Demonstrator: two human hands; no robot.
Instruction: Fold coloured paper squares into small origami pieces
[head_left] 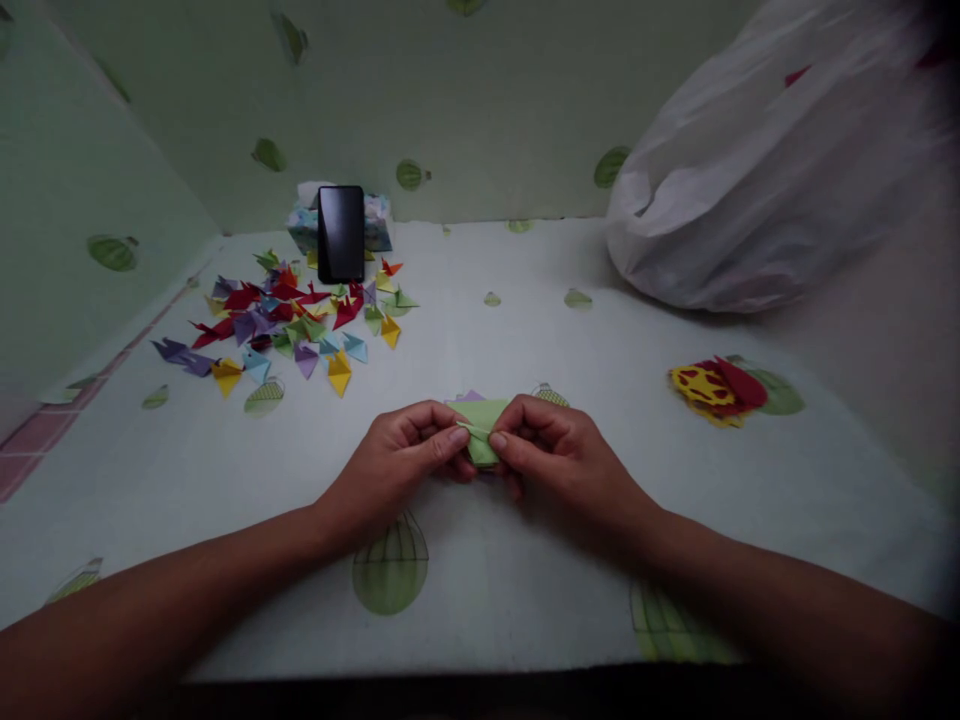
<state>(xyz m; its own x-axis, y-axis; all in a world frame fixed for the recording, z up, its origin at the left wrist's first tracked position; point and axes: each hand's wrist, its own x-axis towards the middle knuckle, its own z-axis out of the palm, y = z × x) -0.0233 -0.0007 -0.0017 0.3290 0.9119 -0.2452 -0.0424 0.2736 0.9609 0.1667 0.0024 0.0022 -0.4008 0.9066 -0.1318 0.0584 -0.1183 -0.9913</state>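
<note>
Between both hands, near the middle of the table, is a light green sheet of origami paper [484,413] with a narrow fold across it. My left hand [421,440] pinches its left side between thumb and fingers. At the right side, my right hand [541,440] grips the same paper in a closed pinch. A bit of purple paper [471,396] shows behind the green one; whether it is held or lies on the table I cannot tell. Several folded paper cranes [300,320] in many colours are heaped at the back left.
A black phone [341,235] leans upright against a tissue box [381,222] behind the cranes. A large white plastic bag [720,210] stands at the back right. Red and yellow cut-out pieces [709,388] lie on the table's right side. Walls rise behind and at the left.
</note>
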